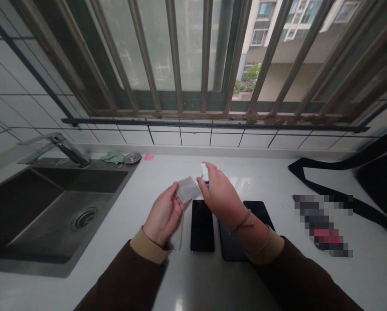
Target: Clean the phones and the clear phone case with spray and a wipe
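I have the left hand [163, 212] pinching a grey square cloth [187, 190], the right hand [221, 192] curled round a small white-and-blue plastic bottle [205, 173], above the white counter [115, 224]; probably spraying, next needing careful aim.

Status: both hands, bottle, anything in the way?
Left hand holding grey cloth. Right hand gripping small bottle, white top up. Black phone flat on white counter. Right forearm blocking view of part of dark tablet.
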Tool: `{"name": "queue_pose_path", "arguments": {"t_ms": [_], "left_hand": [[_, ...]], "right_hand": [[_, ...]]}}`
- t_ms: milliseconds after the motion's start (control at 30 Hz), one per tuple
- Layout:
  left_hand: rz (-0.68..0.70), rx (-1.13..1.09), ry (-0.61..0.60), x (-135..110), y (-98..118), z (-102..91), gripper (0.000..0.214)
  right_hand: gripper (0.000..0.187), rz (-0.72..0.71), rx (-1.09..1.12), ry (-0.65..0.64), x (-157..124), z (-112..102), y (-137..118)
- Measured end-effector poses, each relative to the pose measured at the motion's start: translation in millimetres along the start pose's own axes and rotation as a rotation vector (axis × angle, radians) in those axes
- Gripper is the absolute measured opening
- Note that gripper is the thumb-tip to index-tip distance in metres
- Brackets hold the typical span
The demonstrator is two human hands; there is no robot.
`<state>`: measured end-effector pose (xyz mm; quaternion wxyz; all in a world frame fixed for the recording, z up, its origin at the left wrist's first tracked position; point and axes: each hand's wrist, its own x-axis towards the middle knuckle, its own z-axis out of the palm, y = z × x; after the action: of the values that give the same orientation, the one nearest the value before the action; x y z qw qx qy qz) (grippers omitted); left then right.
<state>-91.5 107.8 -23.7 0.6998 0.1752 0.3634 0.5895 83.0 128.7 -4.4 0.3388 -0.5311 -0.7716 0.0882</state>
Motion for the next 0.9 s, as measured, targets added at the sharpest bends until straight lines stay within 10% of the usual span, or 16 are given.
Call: {"name": "queue_pose_path", "arguments": {"t_ms": [267,600,900], "left_hand": [[0.051,0.093,0.016,-2.3,-2.5,-2.6,0.016],[0.028,0.169,-0.012,-5.3,-3.3,-2.1,0.013],[0.048,0.117,-0.036,-6.1,-2.1,1.2,0.013]], "right_hand": [[0.019,0.281,0.330,0.093,14.5,-5.0,48.7],[0.026,0.350,0.468,-0.012,13.4,23.5,73.7],[0.061,0.259,0.294,0.194,16.6,-5.4,51.7]]}}
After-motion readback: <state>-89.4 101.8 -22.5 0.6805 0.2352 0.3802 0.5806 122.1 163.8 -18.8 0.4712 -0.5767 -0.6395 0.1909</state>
